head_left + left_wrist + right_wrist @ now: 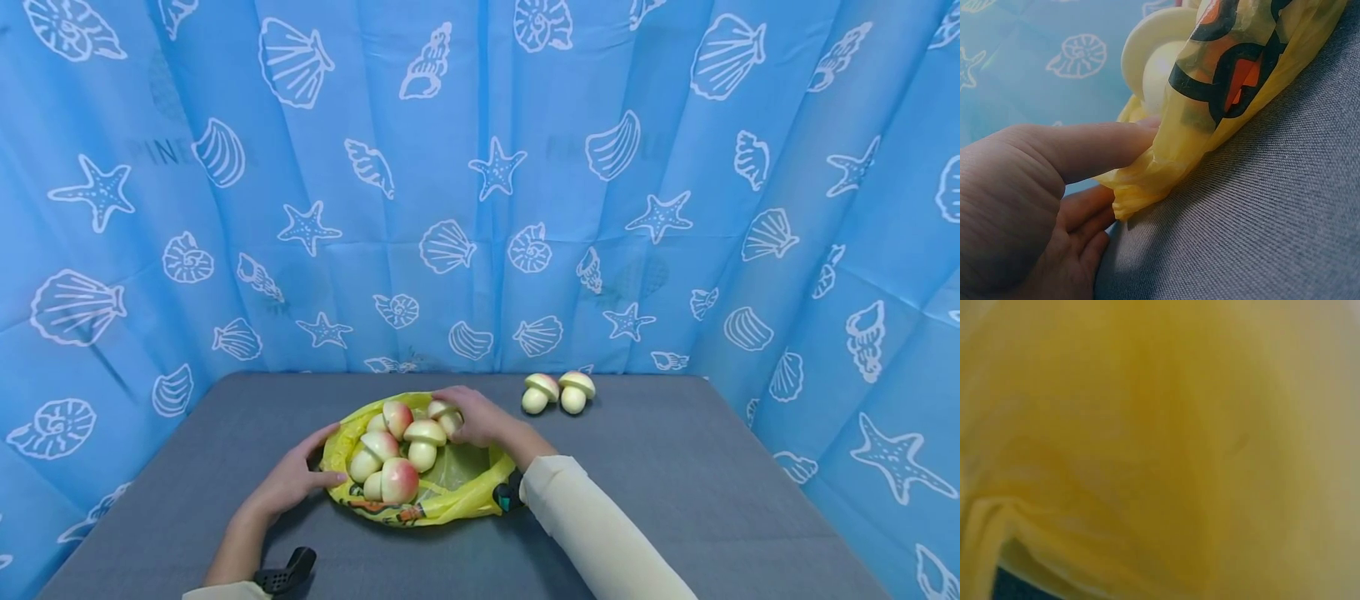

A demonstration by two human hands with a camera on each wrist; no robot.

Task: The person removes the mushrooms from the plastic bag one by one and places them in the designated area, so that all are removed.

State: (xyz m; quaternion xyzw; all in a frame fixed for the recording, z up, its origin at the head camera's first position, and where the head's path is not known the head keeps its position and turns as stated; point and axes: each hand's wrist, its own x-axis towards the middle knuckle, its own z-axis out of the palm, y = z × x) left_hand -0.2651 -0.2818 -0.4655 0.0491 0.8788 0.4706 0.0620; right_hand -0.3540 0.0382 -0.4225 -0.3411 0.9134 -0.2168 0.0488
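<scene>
A yellow plastic bag lies open on the grey table, with several toy mushrooms inside, pale with pink-tinged caps. My right hand reaches over the bag's far rim and holds a toy mushroom, partly hidden by the fingers. At the left end, my left hand grips the bag's edge; in the left wrist view its thumb lies on the yellow plastic, the other fingers behind. A pale mushroom shows above that edge. Blurred yellow plastic fills the right wrist view.
Two more toy mushrooms stand side by side near the table's back edge, right of the bag. A blue curtain with white shell prints hangs behind the grey-covered table.
</scene>
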